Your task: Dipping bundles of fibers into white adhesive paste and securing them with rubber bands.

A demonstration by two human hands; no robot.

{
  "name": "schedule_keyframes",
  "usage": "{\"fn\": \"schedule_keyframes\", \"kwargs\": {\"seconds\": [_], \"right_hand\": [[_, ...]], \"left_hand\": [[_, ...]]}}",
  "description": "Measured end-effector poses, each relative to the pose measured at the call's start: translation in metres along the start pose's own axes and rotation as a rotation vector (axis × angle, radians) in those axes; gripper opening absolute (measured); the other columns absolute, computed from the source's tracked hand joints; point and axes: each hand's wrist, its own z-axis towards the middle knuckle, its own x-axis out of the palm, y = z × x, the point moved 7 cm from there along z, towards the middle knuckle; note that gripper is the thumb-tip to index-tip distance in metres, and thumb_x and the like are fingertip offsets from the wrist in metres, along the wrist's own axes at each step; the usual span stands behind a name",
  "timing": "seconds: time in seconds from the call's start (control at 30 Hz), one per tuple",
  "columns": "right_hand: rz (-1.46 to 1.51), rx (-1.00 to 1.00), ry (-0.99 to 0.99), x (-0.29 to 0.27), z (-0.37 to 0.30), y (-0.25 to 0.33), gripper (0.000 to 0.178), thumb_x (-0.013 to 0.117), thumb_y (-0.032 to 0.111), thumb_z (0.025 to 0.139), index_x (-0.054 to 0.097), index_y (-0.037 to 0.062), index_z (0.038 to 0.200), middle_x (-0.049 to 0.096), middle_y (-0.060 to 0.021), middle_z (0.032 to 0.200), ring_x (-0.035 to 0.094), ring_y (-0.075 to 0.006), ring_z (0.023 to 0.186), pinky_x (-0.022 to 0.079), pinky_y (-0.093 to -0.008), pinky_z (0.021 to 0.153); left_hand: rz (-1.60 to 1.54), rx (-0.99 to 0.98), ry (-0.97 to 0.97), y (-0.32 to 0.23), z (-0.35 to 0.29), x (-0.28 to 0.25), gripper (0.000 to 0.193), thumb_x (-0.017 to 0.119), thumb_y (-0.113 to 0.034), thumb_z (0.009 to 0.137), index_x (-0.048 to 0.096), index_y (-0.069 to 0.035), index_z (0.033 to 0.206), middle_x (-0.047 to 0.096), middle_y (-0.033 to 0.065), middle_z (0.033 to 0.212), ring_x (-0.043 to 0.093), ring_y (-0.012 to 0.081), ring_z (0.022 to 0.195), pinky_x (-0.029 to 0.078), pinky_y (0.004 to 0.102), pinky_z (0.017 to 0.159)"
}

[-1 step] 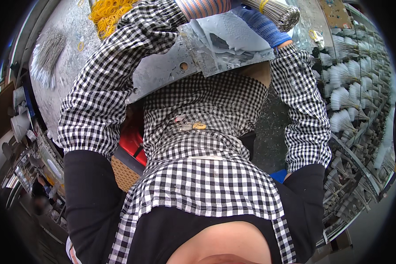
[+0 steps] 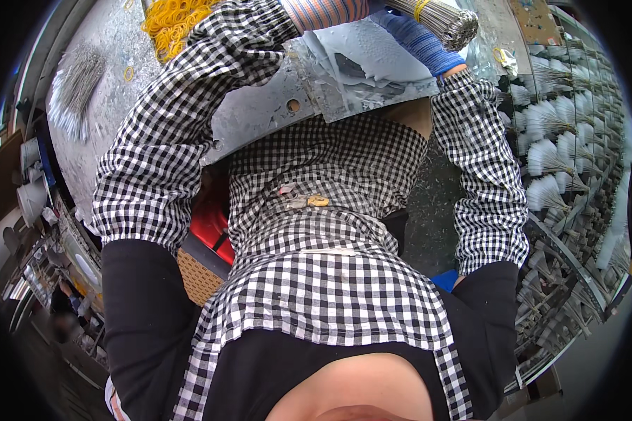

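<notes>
At the top edge, my left hand (image 2: 326, 12), in a striped orange and blue glove, shows only its wrist and back; its fingers lie beyond the picture. My right hand (image 2: 409, 41), in a blue knitted glove, slants up towards it from the right, fingers also hidden. Against the upper side of the right hand lies a bundle of thin wire stems (image 2: 444, 24) with looped ends, tied by a yellow rubber band (image 2: 420, 9). Whether the fingers close round this bundle cannot be seen. Beneath the hands is a grey metal plate (image 2: 365, 102), smeared with whitish-blue matter.
A heap of yellow rubber bands (image 2: 172, 31) lies at the upper left. Near it, a loose pile of thin wire brushes with white bristles (image 2: 77, 91) rests on the grey worktop (image 2: 130, 98). Racks of white-bristled brushes (image 2: 551, 154) fill the right side. A red object (image 2: 211, 224) sits below the worktop.
</notes>
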Motion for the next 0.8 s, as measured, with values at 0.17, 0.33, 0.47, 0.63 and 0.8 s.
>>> {"fn": "schedule_keyframes", "kwargs": {"seconds": [0.17,0.33,0.47,0.63,0.8], "right_hand": [[-0.077,0.068,0.307,0.04,-0.018,-0.045,0.043,0.055,0.028,0.102,0.051,0.0108,0.141,0.057,-0.0108,0.134,0.053,-0.0247,0.128,0.044,-0.0353,0.107],[0.073,0.088,0.108,0.036,-0.011,-0.026,0.038,0.058,0.025,0.099,0.054,0.0104,0.134,0.059,-0.0099,0.127,0.055,-0.0247,0.121,0.046,-0.0353,0.102],[0.218,0.111,-0.088,0.018,-0.008,-0.011,0.033,0.061,0.022,0.096,0.056,0.01,0.126,0.06,-0.009,0.12,0.058,-0.0246,0.114,0.047,-0.0354,0.097],[0.404,0.136,-0.331,-0.004,-0.014,0.001,0.027,0.065,0.018,0.092,0.06,0.0095,0.117,0.062,-0.0079,0.11,0.061,-0.0246,0.106,0.049,-0.0354,0.09],[0.395,0.168,-0.275,-0.015,-0.009,0.002,0.03,0.067,0.015,0.089,0.061,0.0095,0.118,0.063,-0.0092,0.112,0.061,-0.0258,0.108,0.049,-0.0357,0.091]], "left_hand": [[0.008,0.009,-0.031,-0.001,0.001,0.001,0.03,0.074,-0.015,0.07,0.071,-0.025,0.097,0.065,-0.0011,0.091,0.061,0.0272,0.097,0.047,0.0442,0.086],[-0.026,-0.024,0.007,0.001,0.001,0.002,0.031,0.076,-0.016,0.069,0.071,-0.025,0.098,0.066,-0.0003,0.093,0.061,0.0275,0.098,0.046,0.0449,0.088],[-0.021,-0.014,-0.011,-0.001,0.002,0.0,0.031,0.077,-0.017,0.069,0.071,-0.024,0.099,0.066,0.0004,0.094,0.062,0.0279,0.099,0.047,0.0445,0.088],[-0.1,-0.066,-0.003,0.004,-0.001,0.003,0.031,0.079,-0.017,0.069,0.071,-0.022,0.098,0.066,0.0015,0.092,0.062,0.0287,0.095,0.049,0.0432,0.085],[-0.078,-0.019,-0.026,0.002,0.002,-0.002,0.03,0.079,-0.017,0.069,0.071,-0.021,0.097,0.066,0.0024,0.091,0.063,0.0294,0.093,0.05,0.0425,0.083]]}}
